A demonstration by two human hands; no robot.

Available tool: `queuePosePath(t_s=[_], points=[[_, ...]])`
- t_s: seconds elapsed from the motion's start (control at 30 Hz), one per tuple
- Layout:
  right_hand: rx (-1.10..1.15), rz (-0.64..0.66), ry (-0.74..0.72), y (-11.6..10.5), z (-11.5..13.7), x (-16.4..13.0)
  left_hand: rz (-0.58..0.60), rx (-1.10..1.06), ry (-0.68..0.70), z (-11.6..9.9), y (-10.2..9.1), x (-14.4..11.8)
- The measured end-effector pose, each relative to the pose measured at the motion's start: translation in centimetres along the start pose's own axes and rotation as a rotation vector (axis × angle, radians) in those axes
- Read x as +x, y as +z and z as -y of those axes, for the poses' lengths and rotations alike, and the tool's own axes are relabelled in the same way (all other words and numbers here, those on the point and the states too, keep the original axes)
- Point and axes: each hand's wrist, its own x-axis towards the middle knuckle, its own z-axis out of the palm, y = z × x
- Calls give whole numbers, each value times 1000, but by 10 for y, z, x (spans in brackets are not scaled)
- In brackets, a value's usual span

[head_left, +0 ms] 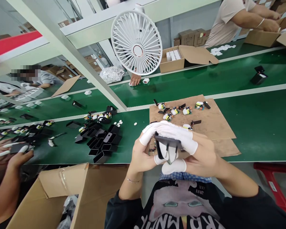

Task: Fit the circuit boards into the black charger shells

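Note:
Both of my hands, with white finger cots on the fingertips, hold a black plastic casing (159,147) in front of my chest. My left hand (143,156) grips its left side, the thumb low on the edge. My right hand (201,156) wraps its right side, with the thumb below the open end. Whitish shapes show in the opening; I cannot make out what they are. Beyond my hands, several small circuit boards (187,110) with white and yellow parts and black pieces attached lie on a cardboard sheet (214,122).
Left of my hands, several empty black casings (102,143) are heaped on the green bench (259,127). A white fan (137,43) hangs ahead. An open carton (62,181) stands below the bench edge. A co-worker's hands (16,152) hold a dark piece at far left.

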Motion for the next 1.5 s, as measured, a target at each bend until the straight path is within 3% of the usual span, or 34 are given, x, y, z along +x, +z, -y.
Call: queuePosePath(t_s=[0.27,0.33,0.47,0.57,0.67,0.83,0.93,1.03,1.1,1.33,1.5], points=[[-104,35,143,8,-8,-8,77,32,-21,14,-2,-3],[30,59,266,15,-15,-13,59,71,-26,18,-2,-5],[583,55,644,37,-30,-24,19,277,29,18,-2,-6],[853,28,760,54,-36,-28,44,401,86,15,-3,-5],[948,-43,829,65,-37,-30,39,435,60,16,-4,-9],[965,-62,974,75,-36,-31,22,459,-101,27,0,-25],[855,-128,1055,87,-41,-34,-137,473,-72,37,10,-39],[720,-192,1085,103,-44,-43,-296,478,134,47,21,-56],[614,-161,1060,112,-43,-51,-283,509,201,53,25,-68],[423,88,847,120,-32,-69,-210,580,-27,52,13,-93],[733,129,915,121,-38,-76,-184,586,-117,48,1,-97]])
